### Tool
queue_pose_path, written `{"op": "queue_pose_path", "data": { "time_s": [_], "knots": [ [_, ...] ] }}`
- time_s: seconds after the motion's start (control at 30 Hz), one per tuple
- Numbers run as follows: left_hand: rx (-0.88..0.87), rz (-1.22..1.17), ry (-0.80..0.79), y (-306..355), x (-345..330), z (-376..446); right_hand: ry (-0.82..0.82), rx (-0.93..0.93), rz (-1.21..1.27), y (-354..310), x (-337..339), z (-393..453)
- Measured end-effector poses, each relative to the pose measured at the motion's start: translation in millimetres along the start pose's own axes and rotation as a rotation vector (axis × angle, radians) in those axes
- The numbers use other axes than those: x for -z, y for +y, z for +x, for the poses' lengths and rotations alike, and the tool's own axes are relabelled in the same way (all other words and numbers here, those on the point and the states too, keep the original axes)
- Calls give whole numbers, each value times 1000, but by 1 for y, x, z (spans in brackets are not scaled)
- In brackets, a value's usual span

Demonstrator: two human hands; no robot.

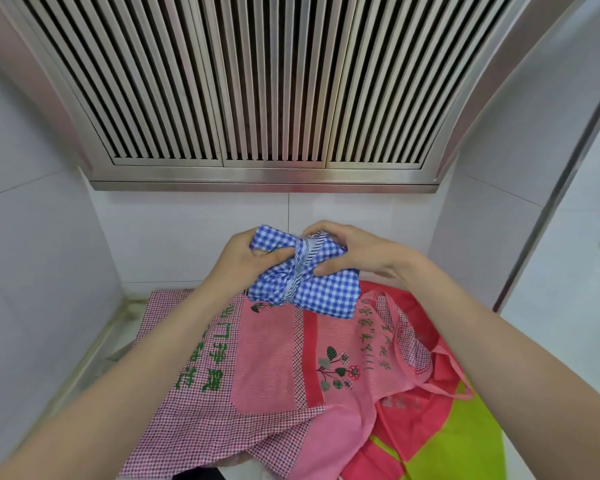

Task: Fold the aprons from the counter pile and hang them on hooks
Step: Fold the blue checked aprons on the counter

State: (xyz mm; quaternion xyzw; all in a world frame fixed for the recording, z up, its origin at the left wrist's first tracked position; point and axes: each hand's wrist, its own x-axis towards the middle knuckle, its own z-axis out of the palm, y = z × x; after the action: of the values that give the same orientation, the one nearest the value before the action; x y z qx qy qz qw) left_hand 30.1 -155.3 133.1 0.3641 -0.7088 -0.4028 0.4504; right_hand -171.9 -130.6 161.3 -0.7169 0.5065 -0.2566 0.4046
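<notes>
A folded blue-and-white checked apron (321, 294) is held up above the counter pile, with its striped strap wound around its middle. My left hand (248, 259) grips its left side, thumb pressed at the strap. My right hand (349, 249) holds its top and right side, fingers curled over the bundle. Below lies the pile: a pink-and-red checked apron (257, 368) with green lettering and a flower print, spread flat, and a red and lime-green apron (465, 420) under it at the right.
A stainless steel range hood (267, 98) with slatted grilles hangs directly ahead, above the hands. White tiled walls (42, 254) close in at the left and back. A metal counter edge (94, 355) shows at the left of the pile. No hooks are visible.
</notes>
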Motion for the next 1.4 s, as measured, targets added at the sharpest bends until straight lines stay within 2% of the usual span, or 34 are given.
{"op": "queue_pose_path", "data": {
  "time_s": [0.07,0.13,0.2,0.27,0.33,0.5,0.63,0.77,0.93,1.1,1.27,1.4],
  "knots": [
    [-160,208,-43,0,2,-2,-110,-37,-50,2,4,-1],
    [-309,416,-58,-1,3,-2,-137,-70,-41,3,5,1],
    [-504,568,-9,-4,5,-1,-42,-50,86,3,6,1],
    [-701,751,22,-8,8,-1,134,16,209,1,6,-2],
    [-785,845,52,-12,10,-1,271,83,168,-2,6,-4],
    [-882,886,49,-9,2,-3,285,129,16,-12,-5,2],
    [-883,852,37,-3,-1,-5,310,189,111,-16,-10,0],
    [-885,860,15,-4,2,-10,281,128,202,-19,-9,-1],
    [-886,848,-11,1,4,-11,155,77,173,-20,-5,-7],
    [-863,826,9,1,-1,-8,259,88,154,-24,-6,-9],
    [-782,720,23,-6,-2,-1,333,-35,611,-23,-9,-9],
    [-682,647,2,-6,-3,-1,345,-8,865,-18,0,-18]
  ]
}}
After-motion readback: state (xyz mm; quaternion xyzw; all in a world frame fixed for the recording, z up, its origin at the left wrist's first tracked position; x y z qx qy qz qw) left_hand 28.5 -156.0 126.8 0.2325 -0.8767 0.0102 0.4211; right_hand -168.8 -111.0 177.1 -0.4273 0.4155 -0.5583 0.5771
